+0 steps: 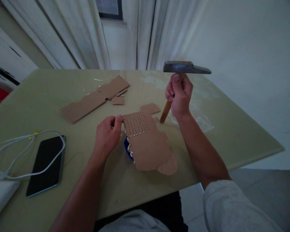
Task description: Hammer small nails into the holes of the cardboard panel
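Observation:
In my right hand (180, 93) is a hammer (187, 67), gripped high on its wooden handle just under the metal head. It is raised above the table, to the right of a cut piece of cardboard (149, 151). Rows of small dark holes cover the far part of that cardboard, and a line of pale dots runs along the near edge of the holes. My left hand (110, 132) pinches the cardboard's far left corner between thumb and fingers. Under its left side shows part of a blue object (128, 149), mostly hidden.
Long cardboard strips (94, 101) and small scraps (150, 108) lie farther back on the table (79, 167). A black phone or tablet (47, 164) rests at the left, crossed by a white cable (55, 158). Clear plastic (203, 122) lies to the right; curtains (145, 35) hang behind.

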The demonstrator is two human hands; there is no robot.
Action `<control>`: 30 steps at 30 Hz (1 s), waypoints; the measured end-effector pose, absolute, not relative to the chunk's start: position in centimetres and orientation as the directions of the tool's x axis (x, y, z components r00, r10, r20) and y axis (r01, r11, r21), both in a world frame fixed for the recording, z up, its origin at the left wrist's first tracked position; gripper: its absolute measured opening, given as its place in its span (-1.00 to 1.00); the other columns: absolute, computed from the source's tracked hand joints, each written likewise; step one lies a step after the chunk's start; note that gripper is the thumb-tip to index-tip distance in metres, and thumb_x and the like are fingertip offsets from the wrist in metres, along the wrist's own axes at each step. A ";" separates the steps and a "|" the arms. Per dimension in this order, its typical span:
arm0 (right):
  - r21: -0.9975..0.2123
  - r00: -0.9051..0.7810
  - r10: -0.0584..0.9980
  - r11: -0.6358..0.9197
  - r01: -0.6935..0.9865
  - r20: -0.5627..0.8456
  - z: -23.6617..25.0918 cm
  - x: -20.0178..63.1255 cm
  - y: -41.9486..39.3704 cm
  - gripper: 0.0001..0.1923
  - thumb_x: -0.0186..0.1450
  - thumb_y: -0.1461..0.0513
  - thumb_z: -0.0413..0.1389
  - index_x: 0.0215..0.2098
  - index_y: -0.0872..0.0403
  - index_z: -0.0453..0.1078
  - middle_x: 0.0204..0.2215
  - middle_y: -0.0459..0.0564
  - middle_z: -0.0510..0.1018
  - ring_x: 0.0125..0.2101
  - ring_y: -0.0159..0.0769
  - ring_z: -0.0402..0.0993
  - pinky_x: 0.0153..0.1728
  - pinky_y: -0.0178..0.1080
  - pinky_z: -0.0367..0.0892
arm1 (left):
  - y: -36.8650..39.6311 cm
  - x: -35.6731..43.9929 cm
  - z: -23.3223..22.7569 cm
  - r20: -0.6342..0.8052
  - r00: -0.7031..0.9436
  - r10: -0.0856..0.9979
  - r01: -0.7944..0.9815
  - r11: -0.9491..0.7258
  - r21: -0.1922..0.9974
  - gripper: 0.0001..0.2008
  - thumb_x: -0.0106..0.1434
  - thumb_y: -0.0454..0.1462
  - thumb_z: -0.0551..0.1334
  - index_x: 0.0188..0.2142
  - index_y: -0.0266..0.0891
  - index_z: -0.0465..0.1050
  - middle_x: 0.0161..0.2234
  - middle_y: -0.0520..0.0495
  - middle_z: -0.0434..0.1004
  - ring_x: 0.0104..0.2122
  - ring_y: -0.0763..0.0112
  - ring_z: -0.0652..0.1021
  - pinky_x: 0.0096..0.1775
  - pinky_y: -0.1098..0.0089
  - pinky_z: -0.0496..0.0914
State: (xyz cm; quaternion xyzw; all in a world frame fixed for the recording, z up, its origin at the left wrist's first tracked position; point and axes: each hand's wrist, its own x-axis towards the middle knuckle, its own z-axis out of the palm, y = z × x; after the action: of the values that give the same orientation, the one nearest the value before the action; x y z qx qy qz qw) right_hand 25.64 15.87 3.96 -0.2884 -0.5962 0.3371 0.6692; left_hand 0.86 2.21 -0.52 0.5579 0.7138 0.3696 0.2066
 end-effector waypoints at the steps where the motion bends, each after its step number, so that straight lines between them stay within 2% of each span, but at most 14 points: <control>1: -0.789 0.061 0.796 0.605 -0.105 0.602 4.0 25.6 15.8 -0.39 0.35 -0.39 0.29 -0.30 -0.11 0.31 -0.50 -0.18 0.26 -0.62 -0.40 0.09 -0.71 -0.25 -0.03 | 2.2 0.9 -0.5 0.116 -0.271 0.956 0.632 0.086 0.770 -0.50 0.47 0.10 0.10 -0.37 -0.16 0.59 -0.37 -0.13 0.69 -0.34 0.18 0.59 -0.26 0.25 0.35; 5: -0.769 0.060 0.776 0.630 -0.108 0.628 4.0 25.6 15.7 -0.43 0.41 -0.32 0.28 -0.33 -0.11 0.27 -0.49 -0.18 0.29 -0.62 -0.39 0.06 -0.69 -0.23 0.00 | 2.2 1.1 -0.5 0.085 -0.194 0.977 0.543 0.035 0.839 -0.55 0.38 0.12 0.21 -0.37 -0.17 0.58 -0.43 -0.06 0.63 -0.40 0.25 0.54 -0.31 0.30 0.34; 10: -0.767 0.054 0.770 0.638 -0.075 0.635 3.8 25.7 15.8 -0.44 0.44 -0.32 0.25 -0.32 -0.11 0.28 -0.47 -0.17 0.33 -0.60 -0.39 0.08 -0.67 -0.23 0.02 | 2.3 1.2 -1.1 0.072 -0.154 0.986 0.440 0.003 0.898 -0.58 0.37 0.10 0.24 -0.40 -0.16 0.52 -0.47 0.01 0.52 -0.42 0.30 0.47 -0.33 0.33 0.31; 15: -0.768 0.058 0.779 0.625 -0.143 0.624 4.2 25.4 15.6 -0.44 0.42 -0.28 0.31 -0.34 -0.10 0.26 -0.53 -0.22 0.24 -0.61 -0.41 0.02 -0.68 -0.25 0.02 | 2.4 1.2 -1.6 0.036 -0.138 0.990 0.374 0.019 0.927 -0.59 0.37 0.08 0.24 -0.44 -0.15 0.44 -0.46 0.03 0.41 -0.39 0.32 0.41 -0.30 0.31 0.28; 18: -0.758 0.066 0.775 0.629 -0.176 0.628 4.3 25.3 15.5 -0.43 0.39 -0.28 0.34 -0.35 -0.09 0.27 -0.52 -0.21 0.26 -0.62 -0.43 0.03 -0.69 -0.26 -0.01 | 2.5 1.3 -1.5 0.004 -0.124 0.992 0.313 0.036 0.949 -0.60 0.35 0.08 0.25 -0.44 -0.16 0.43 -0.45 0.04 0.39 -0.37 0.33 0.40 -0.27 0.31 0.28; 22: -0.789 0.055 0.795 0.606 -0.102 0.604 4.1 25.4 15.6 -0.40 0.38 -0.39 0.26 -0.30 -0.11 0.33 -0.48 -0.16 0.35 -0.61 -0.40 0.12 -0.69 -0.24 0.01 | 2.5 1.4 -1.5 -0.001 -0.135 0.991 0.280 0.039 0.959 -0.60 0.33 0.08 0.26 -0.45 -0.16 0.43 -0.45 0.04 0.39 -0.36 0.32 0.40 -0.26 0.32 0.29; 30: -0.782 0.081 0.791 0.612 -0.120 0.606 4.4 25.2 15.3 -0.37 0.35 -0.36 0.31 -0.36 -0.11 0.24 -0.56 -0.22 0.19 -0.62 -0.39 0.03 -0.67 -0.23 0.04 | 2.5 1.6 -1.8 0.012 -0.139 0.990 0.280 0.028 0.960 -0.60 0.36 0.05 0.25 -0.45 -0.16 0.42 -0.45 0.05 0.39 -0.37 0.34 0.40 -0.27 0.33 0.29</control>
State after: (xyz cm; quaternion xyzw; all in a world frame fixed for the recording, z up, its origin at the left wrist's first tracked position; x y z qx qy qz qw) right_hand 25.23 15.29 4.40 -0.2850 -0.5888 0.3362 0.6775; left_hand 1.58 2.53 -1.76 0.5279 0.6017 0.4554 0.3897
